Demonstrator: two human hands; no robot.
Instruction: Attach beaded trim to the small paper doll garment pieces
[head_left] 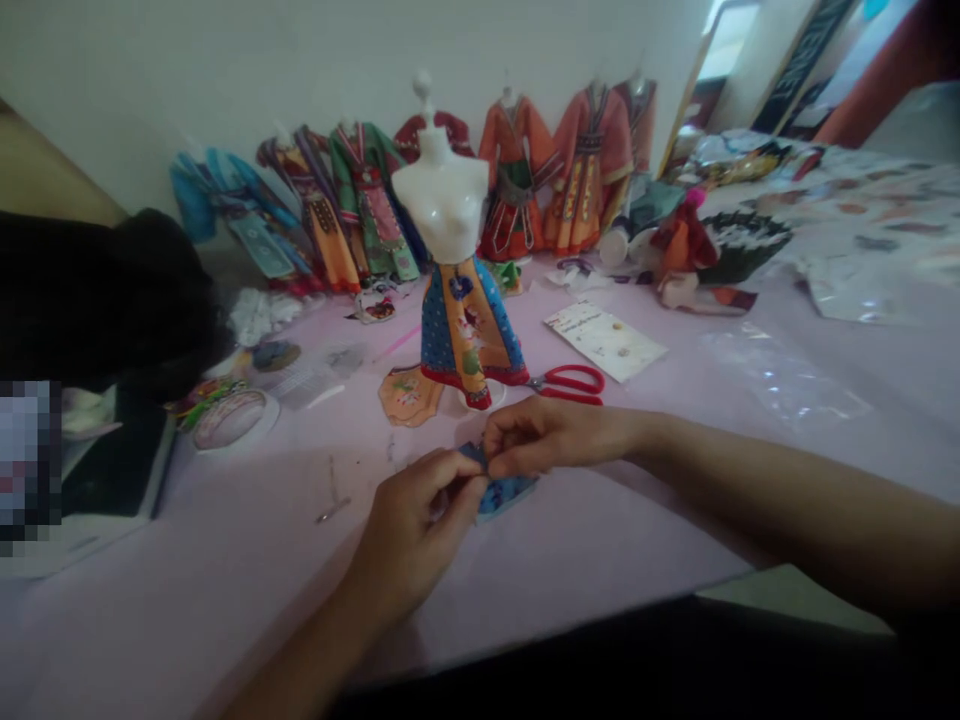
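My left hand [421, 525] is closed, with thumb and forefinger pinching a small patterned blue fabric piece [511, 493] low over the table. From the right, my right hand [551, 437] meets it, its fingertips pressed together at the fabric's upper edge. Whatever lies between those right fingertips is too small to tell. Part of the fabric is covered by both hands. Just beyond them stands a white doll-sized dress form [442, 195] wearing a blue and orange skirt [472, 325] with red trim. An orange embroidered fabric piece [409, 396] lies at its foot.
Red-handled scissors [574, 381] and a white card [606, 340] lie behind my right hand. At left are a tape roll [236, 418], a pin [332, 510] and a dark tablet-like object [120, 455]. Several small robes [589, 165] line the wall. A plastic bag [787, 375] lies right.
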